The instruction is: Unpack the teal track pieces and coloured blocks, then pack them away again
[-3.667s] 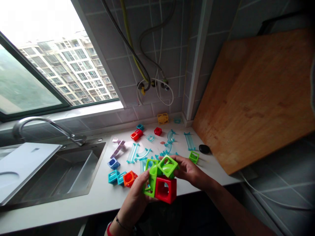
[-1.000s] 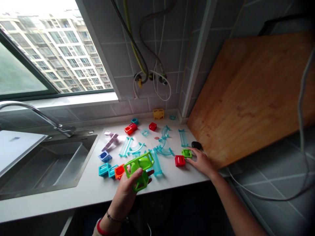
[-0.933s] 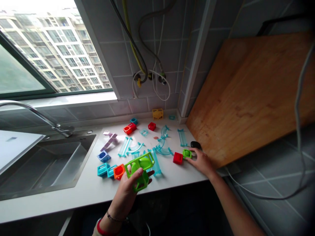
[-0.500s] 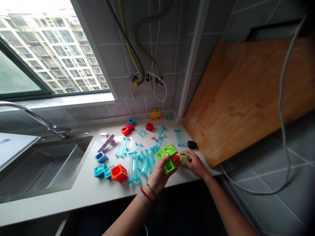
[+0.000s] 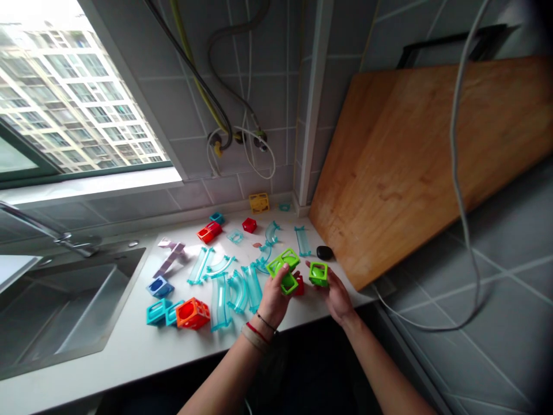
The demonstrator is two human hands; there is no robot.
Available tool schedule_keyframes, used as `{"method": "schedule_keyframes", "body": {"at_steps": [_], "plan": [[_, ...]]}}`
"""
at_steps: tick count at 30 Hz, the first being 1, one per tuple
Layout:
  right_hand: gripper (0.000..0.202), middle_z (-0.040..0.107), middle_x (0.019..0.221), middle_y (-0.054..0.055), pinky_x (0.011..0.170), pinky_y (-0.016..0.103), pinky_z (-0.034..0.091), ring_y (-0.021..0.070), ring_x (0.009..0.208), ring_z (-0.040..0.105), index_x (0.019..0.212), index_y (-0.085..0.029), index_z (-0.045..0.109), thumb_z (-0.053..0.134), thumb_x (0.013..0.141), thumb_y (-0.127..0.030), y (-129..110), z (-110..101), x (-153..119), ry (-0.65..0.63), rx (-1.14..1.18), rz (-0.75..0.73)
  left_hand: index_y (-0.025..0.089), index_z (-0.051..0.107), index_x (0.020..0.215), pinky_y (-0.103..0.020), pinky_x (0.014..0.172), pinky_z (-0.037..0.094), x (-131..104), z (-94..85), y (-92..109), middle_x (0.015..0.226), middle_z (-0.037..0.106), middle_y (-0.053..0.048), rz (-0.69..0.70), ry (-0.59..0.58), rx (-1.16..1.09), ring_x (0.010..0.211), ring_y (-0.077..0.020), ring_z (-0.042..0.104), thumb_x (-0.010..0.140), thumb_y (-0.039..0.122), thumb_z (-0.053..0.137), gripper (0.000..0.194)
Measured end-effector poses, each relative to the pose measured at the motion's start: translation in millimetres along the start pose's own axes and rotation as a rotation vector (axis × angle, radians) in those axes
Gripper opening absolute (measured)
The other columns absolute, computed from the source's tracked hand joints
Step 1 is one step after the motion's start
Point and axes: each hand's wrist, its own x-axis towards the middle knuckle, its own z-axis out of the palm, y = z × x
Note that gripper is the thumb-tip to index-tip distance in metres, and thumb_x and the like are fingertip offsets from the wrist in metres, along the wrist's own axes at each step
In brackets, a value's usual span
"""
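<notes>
My left hand [image 5: 275, 300] is closed on a green block piece [image 5: 284, 270] made of joined open-framed parts, thumb on top. Beside its fingers, on the right, a red block [image 5: 299, 286] shows, partly hidden by the fingers. My right hand [image 5: 337, 297] holds a single green cube [image 5: 318, 274] with a round opening, apart from the left hand's piece. Left of my hands lie clear teal track pieces, among them a straight one [image 5: 221, 302] and a curved one [image 5: 238, 291]. An orange block [image 5: 193, 313] touches teal blocks [image 5: 158, 312] at the counter's front left.
On the white counter [image 5: 129, 351] are a blue block [image 5: 159, 286], a purple piece [image 5: 169, 259], red blocks [image 5: 209, 232] and a yellow block [image 5: 259, 203]. A black object [image 5: 324, 252] lies near the leaning wooden board [image 5: 410, 167]. The sink [image 5: 82, 311] is at left.
My right hand has moved away from the left with the green cube, which was against the red block before. The cube's opening now faces the camera. The whole view has shifted.
</notes>
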Motion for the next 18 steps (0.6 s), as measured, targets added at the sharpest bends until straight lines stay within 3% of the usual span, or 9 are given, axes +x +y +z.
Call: {"method": "schedule_keyframes", "body": {"at_steps": [3,5,9,14,18], "plan": [[0.051,0.058,0.151,0.007,0.109,0.046,0.049,0.0293,0.136,0.056,0.137,-0.028,0.064,0.061,0.096,-0.058,-11.1,9.9,-6.4,-0.084,0.116,-0.040,0.018,0.071,0.115,-0.030,0.080,0.062,-8.1,8.2,5.2,0.129,0.072,-0.013,0.002,-0.050,0.023,0.102,-0.0244,0.074,0.081,0.038,0.082,0.041],[0.052,0.053,0.155,0.006,0.121,0.049,0.036,0.0281,0.144,0.048,0.144,-0.030,0.059,0.060,0.098,-0.055,-19.6,14.5,-9.8,-0.153,0.051,-0.063,0.017,0.071,0.117,-0.029,0.080,0.062,-16.5,12.2,9.4,0.122,0.075,-0.013,0.001,-0.071,0.051,0.099,-0.0234,0.075,0.082,0.038,0.081,0.041],[0.052,0.044,0.162,0.001,0.128,0.049,0.020,0.0252,0.153,0.034,0.150,-0.034,0.052,0.055,0.102,-0.053,-36.5,21.7,-11.5,-0.280,-0.098,-0.090,0.016,0.071,0.119,-0.032,0.084,0.061,-38.7,15.6,19.0,0.114,0.078,-0.012,0.014,-0.107,0.099,0.098,-0.0240,0.075,0.083,0.036,0.082,0.043],[0.057,0.053,0.155,0.006,0.122,0.050,0.034,0.0302,0.147,0.044,0.150,-0.031,0.053,0.054,0.100,-0.059,-52.9,39.2,-10.9,-0.494,-0.114,-0.032,0.016,0.069,0.120,-0.037,0.092,0.059,-62.9,10.1,31.6,0.115,0.077,-0.013,0.112,-0.137,0.227,0.102,-0.0260,0.075,0.082,0.035,0.082,0.045],[0.060,0.058,0.149,0.010,0.112,0.050,0.046,0.0318,0.137,0.054,0.151,-0.031,0.051,0.059,0.098,-0.058,-58.7,52.3,-20.1,-0.446,-0.029,0.034,0.016,0.068,0.118,-0.035,0.088,0.059,-73.9,-1.4,43.1,0.113,0.077,-0.012,0.196,-0.085,0.290,0.098,-0.0255,0.075,0.082,0.036,0.082,0.044]]}}
